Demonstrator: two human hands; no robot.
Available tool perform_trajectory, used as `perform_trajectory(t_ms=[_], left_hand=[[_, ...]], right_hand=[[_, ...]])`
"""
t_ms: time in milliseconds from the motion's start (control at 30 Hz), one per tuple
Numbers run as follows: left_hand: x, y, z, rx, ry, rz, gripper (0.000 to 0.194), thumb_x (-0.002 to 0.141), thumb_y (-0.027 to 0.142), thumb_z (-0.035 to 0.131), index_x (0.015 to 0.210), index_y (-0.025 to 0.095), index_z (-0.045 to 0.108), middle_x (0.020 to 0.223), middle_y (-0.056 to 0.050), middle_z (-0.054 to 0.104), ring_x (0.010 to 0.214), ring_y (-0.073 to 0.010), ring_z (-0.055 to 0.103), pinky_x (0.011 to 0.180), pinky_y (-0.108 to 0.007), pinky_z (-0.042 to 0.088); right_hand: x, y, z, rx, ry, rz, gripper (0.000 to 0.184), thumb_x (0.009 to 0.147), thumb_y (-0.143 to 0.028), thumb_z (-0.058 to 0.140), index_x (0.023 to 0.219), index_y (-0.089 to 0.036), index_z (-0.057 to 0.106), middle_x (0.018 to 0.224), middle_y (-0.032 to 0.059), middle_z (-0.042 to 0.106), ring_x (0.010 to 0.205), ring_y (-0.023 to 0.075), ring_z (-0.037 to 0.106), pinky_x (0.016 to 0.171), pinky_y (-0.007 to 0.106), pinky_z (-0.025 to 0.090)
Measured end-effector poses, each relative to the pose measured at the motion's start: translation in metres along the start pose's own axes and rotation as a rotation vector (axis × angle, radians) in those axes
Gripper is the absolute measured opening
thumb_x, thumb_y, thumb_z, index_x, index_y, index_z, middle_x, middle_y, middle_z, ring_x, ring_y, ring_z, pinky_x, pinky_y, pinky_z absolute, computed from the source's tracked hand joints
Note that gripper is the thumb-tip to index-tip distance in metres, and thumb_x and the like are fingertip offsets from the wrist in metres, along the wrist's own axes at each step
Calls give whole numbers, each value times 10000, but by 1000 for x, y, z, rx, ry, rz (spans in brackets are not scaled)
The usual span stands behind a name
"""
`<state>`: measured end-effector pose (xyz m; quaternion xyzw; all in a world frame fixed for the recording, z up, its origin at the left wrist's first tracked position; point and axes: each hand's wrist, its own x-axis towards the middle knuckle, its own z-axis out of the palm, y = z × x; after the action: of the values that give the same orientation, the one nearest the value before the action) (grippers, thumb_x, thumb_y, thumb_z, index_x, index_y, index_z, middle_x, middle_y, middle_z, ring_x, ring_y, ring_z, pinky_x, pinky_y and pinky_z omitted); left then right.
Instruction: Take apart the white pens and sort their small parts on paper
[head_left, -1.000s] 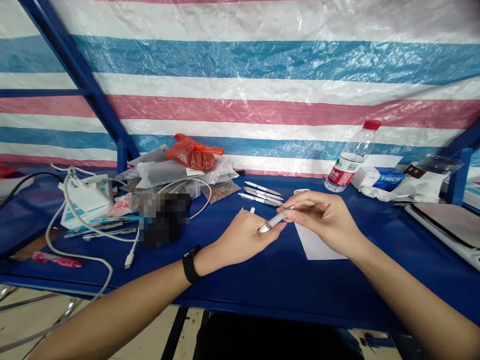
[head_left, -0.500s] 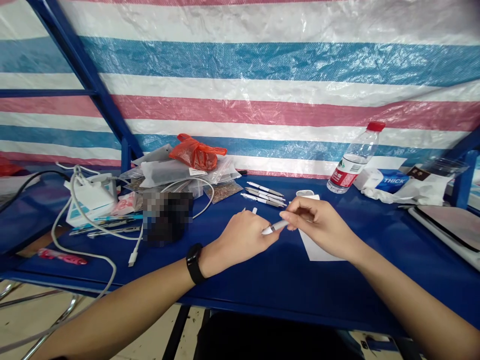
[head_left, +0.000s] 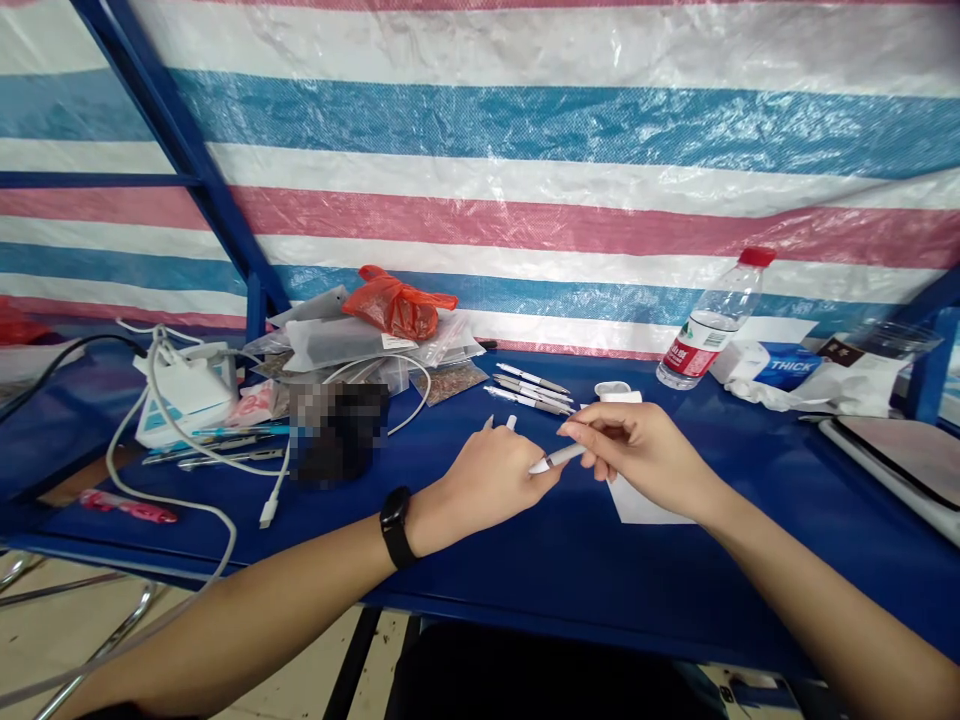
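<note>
My right hand [head_left: 643, 448] pinches a white pen [head_left: 553, 459] over the blue table [head_left: 525, 560]. My left hand [head_left: 491, 475], with a black watch on its wrist, is closed and its fingers meet the pen's lower tip. Small white pieces stick up from behind the left hand's fingers. A white sheet of paper [head_left: 637, 500] lies under the right hand. Several more pens [head_left: 529, 390] lie in a row just beyond the hands.
A heap of plastic bags with a red bag [head_left: 397, 305] sits at the back left, beside a white charger and cables [head_left: 187, 400] and a pink pen [head_left: 127, 507]. A water bottle [head_left: 709, 320], tissue packs [head_left: 780, 365] and a flat device [head_left: 900, 450] stand right.
Both hands with the pen have drifted slightly; the pen now lies flatter. The view shifted a little.
</note>
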<state>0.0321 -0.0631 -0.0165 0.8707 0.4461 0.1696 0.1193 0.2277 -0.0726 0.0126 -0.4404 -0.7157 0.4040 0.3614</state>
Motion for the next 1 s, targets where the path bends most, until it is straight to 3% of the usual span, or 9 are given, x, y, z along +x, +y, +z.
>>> perform_trajectory(t_ms=[67, 133, 200, 333, 400, 567, 733, 933, 1000], left_hand=[[0, 0, -1, 24, -8, 3, 546, 999, 382, 496, 495, 174, 522, 462, 15, 470, 506, -133, 492, 763, -316, 414], [1, -1, -1, 28, -16, 5, 581, 1017, 412, 464, 489, 175, 512, 460, 7, 471, 523, -148, 534, 765, -326, 424], [1, -1, -1, 39, -33, -4, 596, 1024, 430, 445, 488, 176, 499, 465, -3, 482, 550, -168, 573, 778, -342, 439], [1, 0, -1, 60, -81, -24, 525, 1006, 388, 476, 533, 171, 534, 532, -20, 574, 637, -204, 646, 942, -441, 453], [1, 1, -1, 59, -92, -26, 492, 998, 380, 490, 559, 169, 564, 569, -28, 615, 670, -217, 669, 985, -476, 444], [1, -1, -2, 73, -84, -19, 523, 1016, 398, 458, 563, 175, 595, 555, -43, 603, 689, -243, 694, 859, -404, 492], [-1, 0, -2, 135, -97, 2, 453, 995, 365, 502, 620, 170, 664, 584, -55, 638, 686, -252, 696, 842, -403, 504], [0, 0, -1, 162, -80, 8, 490, 1019, 366, 473, 633, 165, 697, 613, -65, 682, 671, -229, 702, 854, -394, 510], [-1, -1, -2, 218, -79, 5, 453, 1017, 352, 480, 690, 165, 732, 674, -88, 722, 703, -256, 721, 783, -378, 516]], right_hand=[[0, 0, -1, -6, -3, -10, 458, 889, -610, 669, 1035, -181, 738, 599, 2, 641, 533, 159, 629, 531, 288, 535], [0, -1, -4, -36, -16, -52, 416, 892, -562, 686, 1095, -200, 725, 759, 38, 716, 643, 175, 681, 593, 297, 555], [0, -1, -5, -82, -34, -86, 363, 879, -549, 707, 1003, -209, 733, 845, 55, 736, 717, 187, 698, 637, 303, 557], [0, 4, 0, -216, 31, -52, 524, 917, -622, 619, 605, -202, 619, 556, 20, 611, 544, 158, 602, 555, 291, 469], [0, 5, 1, -260, 60, -26, 626, 948, -653, 541, 510, -206, 546, 487, 16, 551, 486, 142, 540, 519, 291, 418], [0, 0, -2, -216, -35, -127, 407, 911, -609, 636, 857, -212, 709, 806, 42, 706, 702, 180, 639, 620, 291, 476], [0, 4, 4, -324, 27, -48, 621, 974, -641, 500, 525, -211, 526, 486, -2, 504, 476, 132, 480, 514, 290, 367], [0, 1, -2, -205, -103, -101, 391, 926, -588, 622, 851, -209, 689, 782, 26, 676, 703, 173, 627, 637, 289, 469], [-1, 2, 1, -267, -74, -111, 414, 940, -584, 603, 771, -206, 636, 706, 9, 631, 638, 161, 590, 599, 289, 438]])
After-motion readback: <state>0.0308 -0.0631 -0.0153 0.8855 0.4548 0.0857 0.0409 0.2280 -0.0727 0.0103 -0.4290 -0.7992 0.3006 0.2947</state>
